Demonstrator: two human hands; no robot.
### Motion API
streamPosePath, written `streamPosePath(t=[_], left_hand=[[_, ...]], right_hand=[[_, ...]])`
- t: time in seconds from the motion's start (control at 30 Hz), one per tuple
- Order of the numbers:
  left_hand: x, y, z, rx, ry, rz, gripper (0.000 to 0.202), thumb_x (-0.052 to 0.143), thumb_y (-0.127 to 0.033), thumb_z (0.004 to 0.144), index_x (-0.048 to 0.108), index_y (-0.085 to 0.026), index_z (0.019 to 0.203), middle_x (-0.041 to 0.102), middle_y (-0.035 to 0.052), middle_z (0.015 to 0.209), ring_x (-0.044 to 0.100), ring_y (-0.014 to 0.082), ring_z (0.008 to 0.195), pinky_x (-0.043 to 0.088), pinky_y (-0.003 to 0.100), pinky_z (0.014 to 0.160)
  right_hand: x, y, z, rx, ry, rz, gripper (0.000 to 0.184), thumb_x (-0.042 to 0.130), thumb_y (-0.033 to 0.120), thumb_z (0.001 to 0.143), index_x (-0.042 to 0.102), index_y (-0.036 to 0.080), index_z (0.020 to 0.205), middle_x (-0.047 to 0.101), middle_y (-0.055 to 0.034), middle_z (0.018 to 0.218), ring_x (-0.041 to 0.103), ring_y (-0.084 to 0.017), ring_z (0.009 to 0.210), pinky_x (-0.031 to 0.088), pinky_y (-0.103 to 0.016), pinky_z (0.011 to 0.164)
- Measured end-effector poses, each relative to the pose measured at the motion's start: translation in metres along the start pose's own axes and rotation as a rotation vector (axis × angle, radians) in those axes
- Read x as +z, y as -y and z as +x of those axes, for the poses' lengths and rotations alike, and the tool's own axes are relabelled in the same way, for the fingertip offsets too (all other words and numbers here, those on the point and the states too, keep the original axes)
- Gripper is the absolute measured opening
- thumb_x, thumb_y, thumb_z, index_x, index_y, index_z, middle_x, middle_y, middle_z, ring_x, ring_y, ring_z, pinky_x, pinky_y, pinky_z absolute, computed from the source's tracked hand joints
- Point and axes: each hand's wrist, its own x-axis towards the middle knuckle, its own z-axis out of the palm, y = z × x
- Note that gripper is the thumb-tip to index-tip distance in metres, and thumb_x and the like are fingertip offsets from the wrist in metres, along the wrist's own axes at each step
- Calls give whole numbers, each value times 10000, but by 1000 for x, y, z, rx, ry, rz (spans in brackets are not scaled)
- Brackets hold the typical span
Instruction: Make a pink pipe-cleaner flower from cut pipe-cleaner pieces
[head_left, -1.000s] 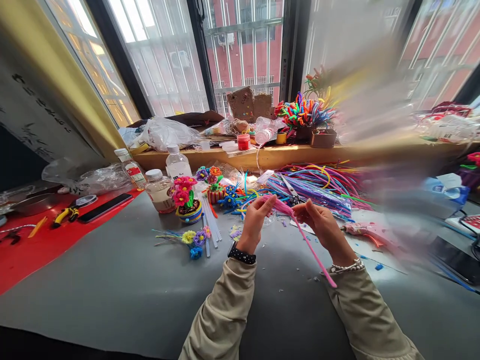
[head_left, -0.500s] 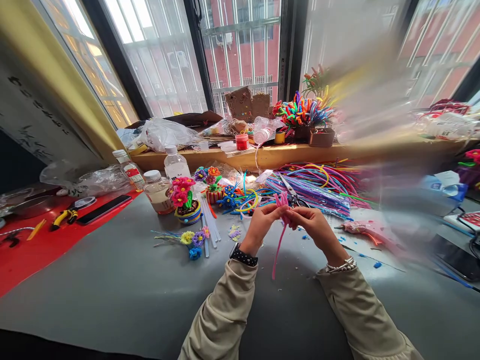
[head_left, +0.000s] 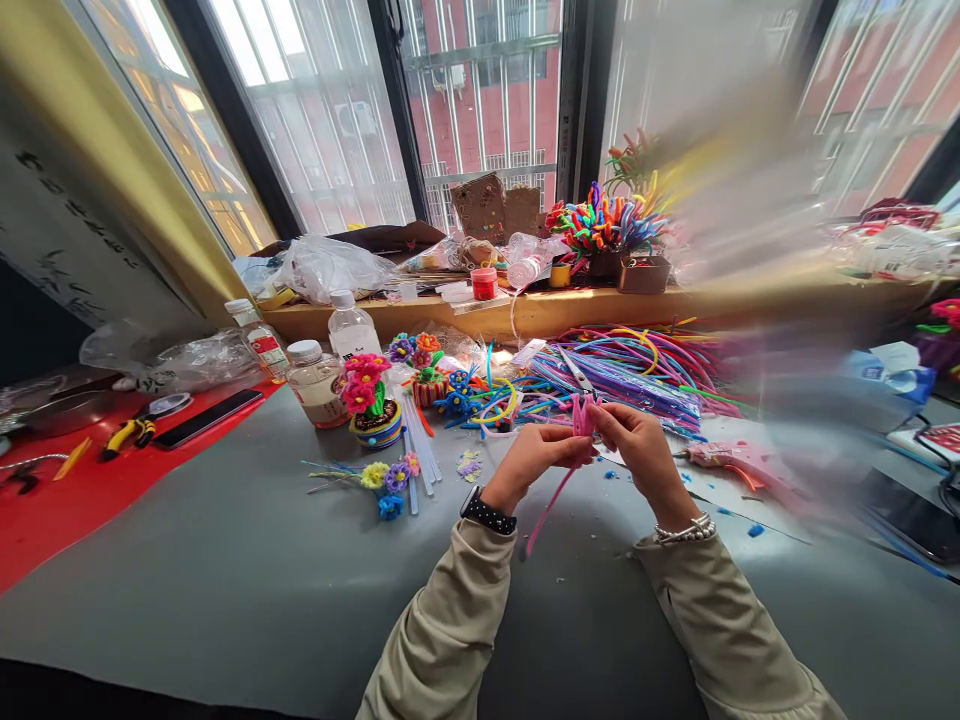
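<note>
A pink pipe cleaner (head_left: 580, 416), bent into upright loops, is pinched between both hands above the grey table. My left hand (head_left: 541, 456) grips its lower part from the left, and a long loose tail hangs down to the left below the fingers. On the upper right of the loops, my right hand (head_left: 634, 450) is closed with thumb and fingertips together. Just behind the hands, scissors (head_left: 576, 372) lie on a plastic-wrapped bundle of pipe cleaners (head_left: 630, 390).
Left of the hands stand a potted pink pipe-cleaner flower (head_left: 367, 390), small flowers (head_left: 393, 478) and clear glue sticks (head_left: 421, 450). Bottles (head_left: 313, 385) stand behind. A glue gun (head_left: 716, 455) lies right. Pliers (head_left: 129, 436) and a phone (head_left: 210, 418) lie on red cloth. A blur covers the right side.
The right hand has shifted up along the pink loops, and the left hand has turned slightly. The hanging tail has swung to the left.
</note>
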Motion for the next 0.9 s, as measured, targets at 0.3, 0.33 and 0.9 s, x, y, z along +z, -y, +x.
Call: streamPosePath(t=[0.3,0.33,0.9], left_hand=[[1,5,1,48,-69,-71,310,697,-365,527,598,-103,660,592,22,570,564,119,572,433,266,616],[2,6,2,73,-103,-47,309,695,-369,526,580,-104,636,582,16,552,556,116,552,427,259,592],[7,6,3,-17,-131,-186,385,700,-378,531,615,-79,758,634,66,676,603,141,636,458,310,714]], right_hand=[[2,-4,-1,-24,10,-135,313,570,477,662,570,165,645,448,35,467,365,-85,416,270,-222,399],[2,-4,-2,-39,-10,-210,313,585,474,646,578,161,633,474,24,477,380,-91,424,274,-225,405],[4,-7,-3,-111,-37,-385,277,480,359,729,628,125,718,611,-55,612,518,-148,515,382,-245,457]])
